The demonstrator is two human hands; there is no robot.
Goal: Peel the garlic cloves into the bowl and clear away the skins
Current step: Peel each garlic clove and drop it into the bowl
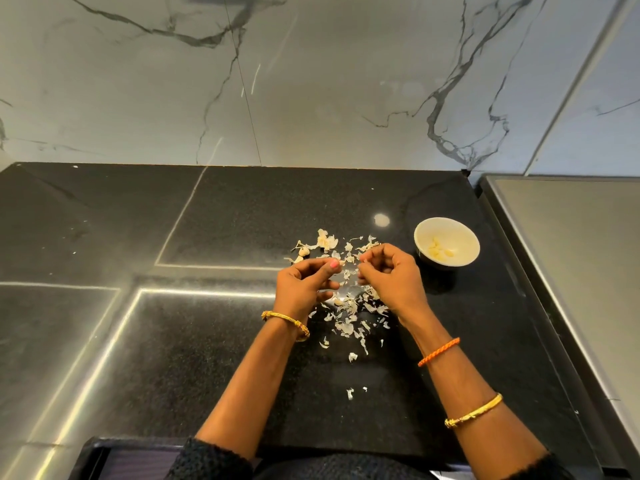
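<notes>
Both hands hover over the black counter (214, 341), above a scatter of skins (349, 306). The left hand (304, 285) has its fingers curled in, thumb pressed toward the forefinger; whether it pinches a clove I cannot tell. The right hand (391, 275) is curled too, its fingertips (362, 268) nipping a small pale scrap. The bowl (446, 242), just right of it, holds peeled cloves (439, 251)

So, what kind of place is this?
Probably a home kitchen: a black stone counter against a marble-look wall, with garlic skins scattered on it beside a bowl of peeled cloves.
</notes>
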